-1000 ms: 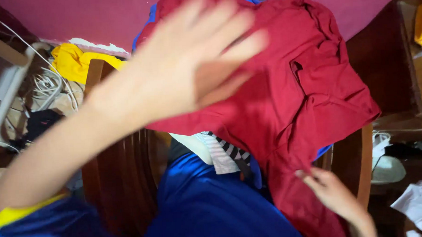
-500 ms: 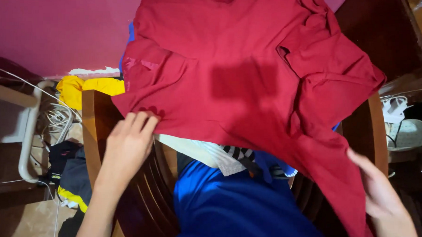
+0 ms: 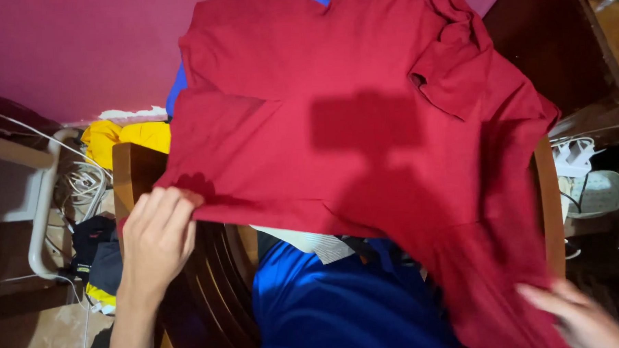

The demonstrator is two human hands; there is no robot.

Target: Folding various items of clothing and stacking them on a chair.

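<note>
On top of the wooden chair [image 3: 134, 174], two hands spread a red shirt [image 3: 349, 124].

From the head view, the red shirt lies flat over the chair, and a blue cloth [image 3: 341, 307] sits under it, lower down. Left hand [image 3: 157, 241] is at the shirt's lower left corner, fingers [image 3: 168, 212] together and pinching the edge. Right hand [image 3: 578, 315] is at the lower right part of the shirt and looks blurry, so I cannot tell if its fingers grip. To do this well, pull both corners gently apart so the wrinkles go flat. No boxes or baskets show. Left of the chair, yellow cloth [image 3: 126, 138] and white cords [image 3: 80, 185] lie in a pile.
</note>
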